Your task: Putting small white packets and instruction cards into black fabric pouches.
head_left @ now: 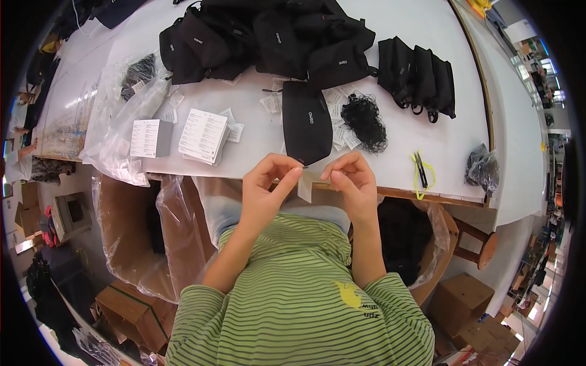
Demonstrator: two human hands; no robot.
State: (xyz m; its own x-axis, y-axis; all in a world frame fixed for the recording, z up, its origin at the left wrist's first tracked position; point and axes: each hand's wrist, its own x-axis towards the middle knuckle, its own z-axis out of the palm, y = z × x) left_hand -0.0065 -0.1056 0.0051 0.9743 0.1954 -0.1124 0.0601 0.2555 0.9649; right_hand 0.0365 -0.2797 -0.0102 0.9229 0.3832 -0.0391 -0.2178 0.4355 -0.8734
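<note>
A black fabric pouch (pixel 307 122) lies at the table's front edge, its narrow near end pointing toward me. My left hand (pixel 268 183) pinches at that near end, where a small dark bit shows at the fingertips. A pale paper tag (pixel 305 190) hangs between my hands, just below the left fingertips. To the right of it, my right hand (pixel 353 183) has thumb and forefinger pressed together. Whatever it holds, perhaps something very thin, is too small to make out. Beyond it lies a tangle of black cords (pixel 364 122), with loose white tags (pixel 336 100) around it.
Black pouches are heaped (pixel 244 46) at the back, and several stand in a row (pixel 415 76) at right. Stacks of printed cards (pixel 204 135) and a plastic bag (pixel 116 128) lie left. Small black snips (pixel 420 171) with a yellow cord rest at right. Lined boxes (pixel 137 226) stand below the table.
</note>
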